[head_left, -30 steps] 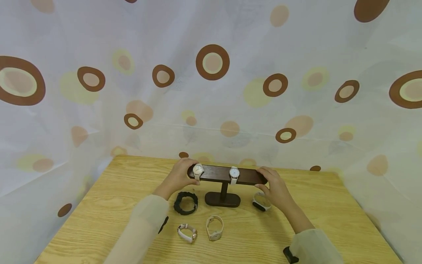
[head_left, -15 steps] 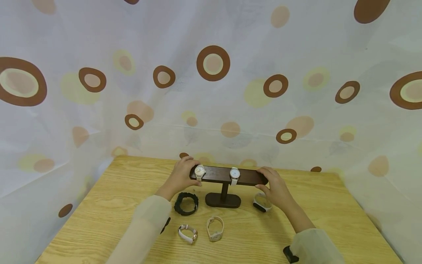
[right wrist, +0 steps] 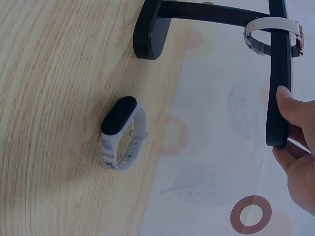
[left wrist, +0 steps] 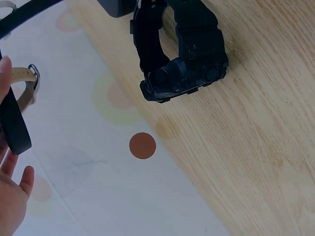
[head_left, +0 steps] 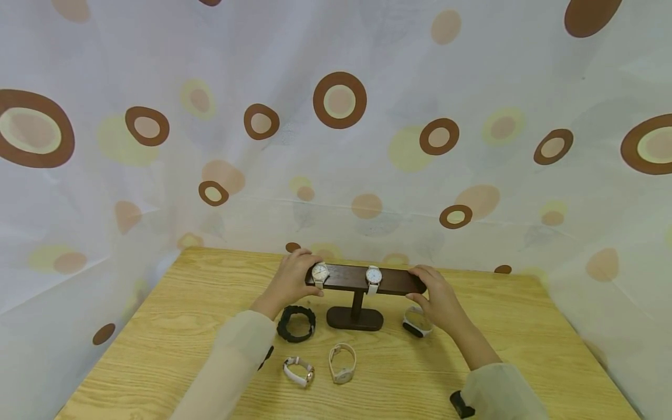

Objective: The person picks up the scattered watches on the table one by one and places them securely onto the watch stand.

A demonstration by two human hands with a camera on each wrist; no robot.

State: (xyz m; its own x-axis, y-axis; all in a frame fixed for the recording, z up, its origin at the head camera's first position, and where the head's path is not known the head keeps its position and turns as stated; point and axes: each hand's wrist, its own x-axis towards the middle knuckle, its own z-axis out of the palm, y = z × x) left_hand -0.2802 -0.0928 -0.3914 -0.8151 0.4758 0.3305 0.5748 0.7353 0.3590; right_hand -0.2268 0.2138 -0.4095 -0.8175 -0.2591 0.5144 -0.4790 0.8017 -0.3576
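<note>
A dark brown watch stand [head_left: 391, 281] with a long crossbar stands on the table. My left hand [head_left: 289, 282] reaches round the bar's left end and holds a white-faced wristwatch [head_left: 320, 272] with a pale strap, fingertips behind it and thumb in front. In the left wrist view that watch's tan strap [left wrist: 22, 75] loops round the bar by the thumb. My right hand [head_left: 440, 300] grips the bar's right end, thumb in front and fingers behind. A second white-faced watch [head_left: 374, 275] with a white strap sits near the bar's middle.
A chunky black watch [head_left: 296, 324] lies left of the stand's base; a white fitness band [head_left: 417, 322] lies to its right. Nearer are a white-strapped watch [head_left: 298, 371] and a cream watch [head_left: 342, 363]. A patterned curtain [head_left: 336, 175] hangs behind the wooden table [head_left: 399, 379].
My left hand has shifted slightly right, and the left watch has slid a little along the bar toward the middle. My right hand keeps its place on the bar's right end.
</note>
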